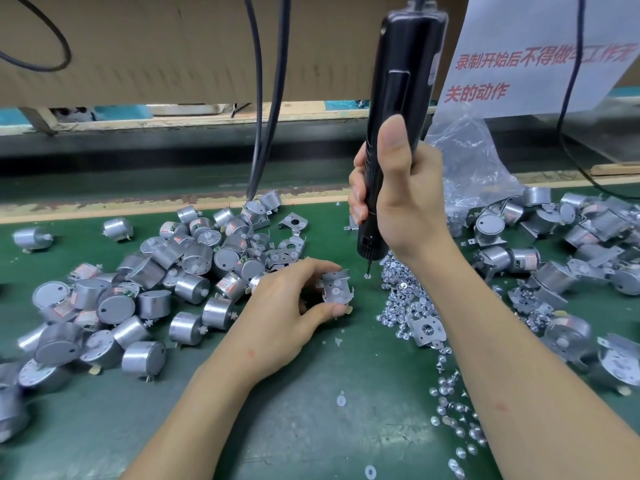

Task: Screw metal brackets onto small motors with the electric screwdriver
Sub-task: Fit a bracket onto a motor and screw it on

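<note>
Two hands at a green table (pixel 311 427) strewn with motors (pixel 194 258).
The left hand (pixel 291 317) pinches a bracket (pixel 336 287) just above the table; the right hand (pixel 401 202) grips the upright screwdriver (pixel 398 81), its tip on a screw (pixel 367 276) beside the screw heap (pixel 405 303). Most motors lie piled at left.
</note>
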{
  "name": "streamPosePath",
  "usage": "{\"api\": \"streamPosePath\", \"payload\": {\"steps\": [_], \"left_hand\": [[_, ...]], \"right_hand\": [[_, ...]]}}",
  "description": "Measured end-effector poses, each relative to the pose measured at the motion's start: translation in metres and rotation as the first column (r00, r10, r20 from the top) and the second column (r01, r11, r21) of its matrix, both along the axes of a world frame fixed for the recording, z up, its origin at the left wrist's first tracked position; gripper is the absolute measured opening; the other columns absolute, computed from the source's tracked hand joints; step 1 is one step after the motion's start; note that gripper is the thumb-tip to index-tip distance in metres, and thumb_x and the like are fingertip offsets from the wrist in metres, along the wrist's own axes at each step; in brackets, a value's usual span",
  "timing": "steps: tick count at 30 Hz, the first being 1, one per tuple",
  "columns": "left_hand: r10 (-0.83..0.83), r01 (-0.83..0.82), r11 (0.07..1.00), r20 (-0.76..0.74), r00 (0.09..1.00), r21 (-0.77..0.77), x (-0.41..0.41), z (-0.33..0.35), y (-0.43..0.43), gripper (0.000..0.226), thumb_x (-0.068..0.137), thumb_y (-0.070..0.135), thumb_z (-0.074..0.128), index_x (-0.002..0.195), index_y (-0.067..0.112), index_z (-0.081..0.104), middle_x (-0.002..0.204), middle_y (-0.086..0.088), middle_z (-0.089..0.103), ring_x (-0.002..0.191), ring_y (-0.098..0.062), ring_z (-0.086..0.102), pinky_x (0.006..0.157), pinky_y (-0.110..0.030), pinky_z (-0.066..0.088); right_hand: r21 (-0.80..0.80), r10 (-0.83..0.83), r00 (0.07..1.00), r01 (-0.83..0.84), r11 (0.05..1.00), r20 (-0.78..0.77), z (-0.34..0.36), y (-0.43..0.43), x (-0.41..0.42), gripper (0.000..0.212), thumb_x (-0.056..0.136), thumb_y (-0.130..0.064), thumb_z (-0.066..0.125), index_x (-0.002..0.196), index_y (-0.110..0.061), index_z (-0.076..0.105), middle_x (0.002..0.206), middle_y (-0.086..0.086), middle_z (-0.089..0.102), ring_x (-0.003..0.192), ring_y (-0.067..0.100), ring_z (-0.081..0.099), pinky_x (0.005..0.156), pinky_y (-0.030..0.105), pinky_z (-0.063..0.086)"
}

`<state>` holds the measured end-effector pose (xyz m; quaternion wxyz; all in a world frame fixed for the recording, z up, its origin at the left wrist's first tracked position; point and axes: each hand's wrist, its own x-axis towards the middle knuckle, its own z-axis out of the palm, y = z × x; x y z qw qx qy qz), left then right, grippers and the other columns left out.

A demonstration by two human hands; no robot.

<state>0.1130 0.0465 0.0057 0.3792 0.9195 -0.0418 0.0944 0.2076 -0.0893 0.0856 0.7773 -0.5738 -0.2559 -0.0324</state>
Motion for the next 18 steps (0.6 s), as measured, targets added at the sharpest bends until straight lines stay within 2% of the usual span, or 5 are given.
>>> {"api": "streamPosePath", "payload": {"steps": [4,7,9,13,18], "left_hand": [[0.032,-0.033,0.998,-0.017,0.999,-0.044,-0.0002,0.0007,0.0013,0.040,0.082,0.043,0.074,0.119,0.037,0.062,0.088,0.021,0.062,0.078,-0.007,0.061,0.070,-0.005,0.040],[0.042,-0.044,0.995,-0.025,0.999,-0.093,0.0000,0.0017,0.0009,0.037,0.084,0.039,0.074,0.119,0.035,0.063,0.089,0.019,0.064,0.070,0.001,0.059,0.066,-0.006,0.040],[0.063,-0.068,0.986,-0.037,0.997,-0.150,0.0011,0.0018,0.0015,0.035,0.086,0.035,0.074,0.120,0.033,0.064,0.094,0.020,0.067,0.073,0.006,0.060,0.064,-0.006,0.040],[0.081,-0.090,0.978,-0.054,0.995,-0.190,0.0018,0.0006,0.0022,0.035,0.086,0.036,0.072,0.120,0.033,0.063,0.106,0.020,0.067,0.088,0.004,0.065,0.068,-0.008,0.044],[-0.005,-0.013,0.984,-0.098,0.995,-0.177,-0.0001,0.0022,0.0033,0.039,0.081,0.033,0.079,0.117,0.037,0.063,0.101,0.021,0.069,0.092,0.000,0.065,0.078,-0.017,0.051]], "right_hand": [[0.005,-0.005,1.000,0.006,1.000,-0.007,0.0004,-0.0003,-0.0004,0.075,0.061,-0.090,0.063,0.068,-0.016,0.052,0.049,0.003,0.048,0.037,0.021,0.043,0.043,0.029,0.038],[0.007,-0.008,1.000,0.008,1.000,-0.011,0.0007,0.0000,-0.0006,0.076,0.060,-0.090,0.063,0.068,-0.016,0.052,0.049,0.003,0.047,0.037,0.021,0.042,0.044,0.029,0.038],[0.002,-0.007,1.000,0.007,1.000,-0.008,0.0008,-0.0001,-0.0010,0.076,0.061,-0.090,0.063,0.069,-0.015,0.052,0.049,0.003,0.048,0.037,0.021,0.043,0.044,0.029,0.038],[0.002,-0.003,1.000,0.003,1.000,-0.010,0.0015,-0.0003,-0.0022,0.077,0.061,-0.090,0.063,0.070,-0.014,0.052,0.050,0.004,0.048,0.038,0.021,0.043,0.044,0.030,0.038],[0.005,0.015,1.000,-0.015,1.000,-0.010,0.0042,-0.0020,-0.0046,0.075,0.060,-0.089,0.062,0.068,-0.015,0.053,0.050,0.002,0.048,0.038,0.020,0.043,0.044,0.029,0.038]]}}
